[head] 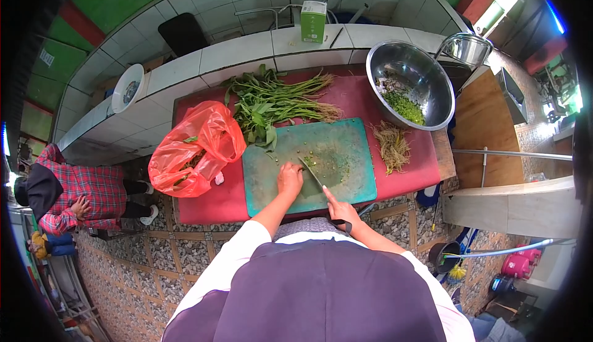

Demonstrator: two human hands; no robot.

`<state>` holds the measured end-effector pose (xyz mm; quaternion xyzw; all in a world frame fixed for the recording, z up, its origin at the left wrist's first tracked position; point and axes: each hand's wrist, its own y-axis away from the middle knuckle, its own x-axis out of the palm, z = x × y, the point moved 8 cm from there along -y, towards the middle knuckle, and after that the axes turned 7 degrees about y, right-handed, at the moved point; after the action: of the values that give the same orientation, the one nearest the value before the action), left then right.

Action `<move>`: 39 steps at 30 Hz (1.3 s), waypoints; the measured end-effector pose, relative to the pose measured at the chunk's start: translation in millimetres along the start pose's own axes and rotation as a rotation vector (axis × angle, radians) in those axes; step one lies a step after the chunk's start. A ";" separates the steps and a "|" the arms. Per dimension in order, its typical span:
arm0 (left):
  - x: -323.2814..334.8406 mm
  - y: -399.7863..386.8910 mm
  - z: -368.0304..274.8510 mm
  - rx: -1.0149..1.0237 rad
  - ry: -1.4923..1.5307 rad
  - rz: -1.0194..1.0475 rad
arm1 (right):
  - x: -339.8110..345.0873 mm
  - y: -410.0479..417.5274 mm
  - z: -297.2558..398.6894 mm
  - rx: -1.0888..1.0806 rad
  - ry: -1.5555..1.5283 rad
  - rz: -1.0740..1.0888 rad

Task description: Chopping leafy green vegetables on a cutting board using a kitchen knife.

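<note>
My right hand [342, 211] grips a kitchen knife [311, 171], its blade slanting up and left over the green cutting board [264, 189]. Close to the blade tip, my left hand [290, 178] is bent down on the board with its fingers together; a small dark bit shows at its fingertips, too small to name. Chopped green bits [340, 163] lie scattered right of the blade. Beyond the board rests a bundle of leafy greens with roots [282, 98]. Cut-off roots [392, 148] lie at the board's right. A steel bowl [433, 82] holds chopped greens.
A red plastic bag [194, 149] with plant scraps sits left of the board on the red-covered table [208, 210]. Behind runs a tiled ledge [236, 53] with a green box [313, 22] and a white plate [129, 88]. A person in a plaid shirt [95, 189] is at far left.
</note>
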<state>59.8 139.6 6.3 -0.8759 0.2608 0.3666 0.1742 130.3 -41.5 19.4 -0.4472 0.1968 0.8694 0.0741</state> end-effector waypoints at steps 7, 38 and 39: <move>1.5 -2.5 6.0 -0.064 0.000 0.039 | 1.2 -7.5 13.8 0.026 -0.025 0.055; -1.7 1.0 4.6 0.004 -0.047 0.047 | 15.6 -25.8 6.4 0.027 0.001 0.056; -2.0 1.5 4.7 0.004 -0.047 0.048 | 16.4 -29.4 7.4 0.020 -0.004 0.053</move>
<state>55.2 141.3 4.4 -0.8602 0.2781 0.3907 0.1734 124.0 -12.4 2.0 -0.4393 0.2173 0.8699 0.0560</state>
